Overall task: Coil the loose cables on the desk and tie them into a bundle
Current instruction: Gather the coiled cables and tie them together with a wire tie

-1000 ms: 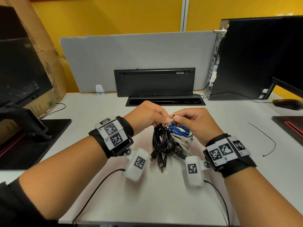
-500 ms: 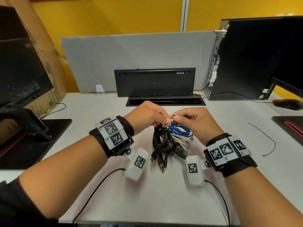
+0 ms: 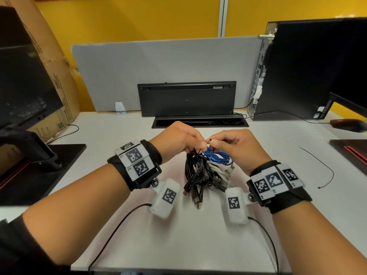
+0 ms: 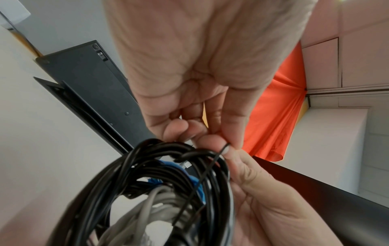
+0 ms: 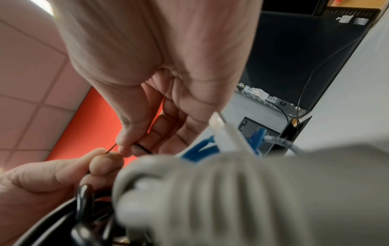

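Observation:
A bundle of coiled cables (image 3: 200, 171), black, blue and grey, lies in the middle of the white desk (image 3: 188, 235). Both hands meet over its top. My left hand (image 3: 199, 144) pinches one end of a thin black tie (image 4: 197, 179) between thumb and fingertip. The tie runs down across the black coils (image 4: 147, 166). My right hand (image 3: 214, 143) pinches the tie's other end (image 5: 143, 148) with thumb and forefinger, close against the left hand (image 5: 101, 163). The grey cable (image 5: 231, 191) and blue cable (image 5: 202, 148) lie under my right palm. The tie's path under the bundle is hidden.
A second thin black tie (image 3: 321, 169) lies loose on the desk to the right. Behind the hands are a keyboard standing on edge (image 3: 186, 98) and an open cable slot (image 3: 198, 122). A computer tower (image 3: 309, 70) and mouse (image 3: 347, 125) sit at right, a monitor base (image 3: 39, 155) at left.

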Tool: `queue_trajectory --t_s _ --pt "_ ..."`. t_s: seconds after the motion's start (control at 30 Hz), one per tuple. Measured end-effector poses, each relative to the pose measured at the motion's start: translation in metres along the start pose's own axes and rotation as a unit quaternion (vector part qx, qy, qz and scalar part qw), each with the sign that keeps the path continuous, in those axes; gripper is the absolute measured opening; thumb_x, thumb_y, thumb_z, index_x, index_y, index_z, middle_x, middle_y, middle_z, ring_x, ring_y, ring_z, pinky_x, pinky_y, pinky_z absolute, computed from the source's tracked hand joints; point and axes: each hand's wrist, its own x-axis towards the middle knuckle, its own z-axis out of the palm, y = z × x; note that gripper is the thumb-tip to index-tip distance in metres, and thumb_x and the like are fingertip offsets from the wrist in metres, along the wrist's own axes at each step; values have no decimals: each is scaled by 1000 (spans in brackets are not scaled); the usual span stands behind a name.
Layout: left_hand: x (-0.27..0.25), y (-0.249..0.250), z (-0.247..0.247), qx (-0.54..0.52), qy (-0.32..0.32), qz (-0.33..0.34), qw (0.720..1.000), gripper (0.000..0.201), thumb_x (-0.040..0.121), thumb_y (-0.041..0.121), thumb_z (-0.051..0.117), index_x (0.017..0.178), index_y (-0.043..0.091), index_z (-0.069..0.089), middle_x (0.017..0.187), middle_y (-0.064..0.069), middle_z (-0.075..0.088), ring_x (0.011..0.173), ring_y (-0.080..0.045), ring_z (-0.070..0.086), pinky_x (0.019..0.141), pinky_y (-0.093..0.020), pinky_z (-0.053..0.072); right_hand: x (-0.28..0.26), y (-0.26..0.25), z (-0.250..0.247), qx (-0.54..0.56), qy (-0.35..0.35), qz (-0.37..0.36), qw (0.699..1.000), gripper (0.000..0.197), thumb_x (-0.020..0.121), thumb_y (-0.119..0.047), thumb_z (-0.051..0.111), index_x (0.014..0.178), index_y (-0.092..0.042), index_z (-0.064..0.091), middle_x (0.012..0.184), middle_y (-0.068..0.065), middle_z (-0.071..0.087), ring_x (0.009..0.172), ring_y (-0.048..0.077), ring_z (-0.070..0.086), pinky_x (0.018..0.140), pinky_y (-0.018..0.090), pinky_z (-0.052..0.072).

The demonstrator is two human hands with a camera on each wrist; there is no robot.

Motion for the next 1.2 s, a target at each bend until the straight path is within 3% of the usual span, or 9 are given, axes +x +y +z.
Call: queue_trajectory --t_s 0.3,0.6,0.73,0.83,1.0,1.1,1.2 --pt "0 1 -1 4 1 -9 1000 9 84 0 67 79 -3 73 66 -10 61 55 -7 50 54 -16 40 2 -1 -2 -55 -2 -10 998 20 86 -1 66 84 -19 76 77 -6 75 76 10 70 75 22 55" --pt "0 1 -1 23 0 -10 1000 9 84 1 67 78 -2 74 68 -11 63 56 -8 51 55 -18 40 1 1 1 -22 8 -9 1000 10 85 -3 68 86 -10 76 81 4 75 75 13 69 71 20 54" --pt "2 3 -1 51 5 -19 999 11 84 7 69 78 -1 74 63 -5 61 55 -7 47 55 -21 37 1 4 5 -17 35 -12 999 13 84 -5 69 80 -14 76 79 2 75 74 13 68 71 22 55" --pt "4 5 -1 76 19 -20 997 13 85 12 70 82 1 75 70 -5 65 60 -10 45 56 -23 36 4 8 7 -41 74 -19 996 16 83 -6 69 75 -18 76 77 0 74 71 10 66 71 22 54" --pt "12 6 -1 61 49 -18 997 15 84 15 73 69 16 75 73 0 72 60 -5 47 54 -18 39 9 15 9 -73 138 -40 987 17 84 -10 69 74 -22 76 66 -11 68 64 5 61 64 17 48" --pt "19 3 1 9 65 -30 997 11 84 14 73 77 6 75 74 -4 71 64 -11 46 58 -22 38 13 20 9 -71 157 -38 984 15 84 -10 69 77 -20 77 66 -14 67 65 4 63 64 18 49" --pt "26 -2 2 -51 70 -37 996 16 84 12 72 85 -4 73 75 -7 67 66 -14 43 60 -24 36 20 22 5 -76 148 -40 985 12 86 -12 68 81 -17 78 73 -7 71 72 13 68 70 22 53"
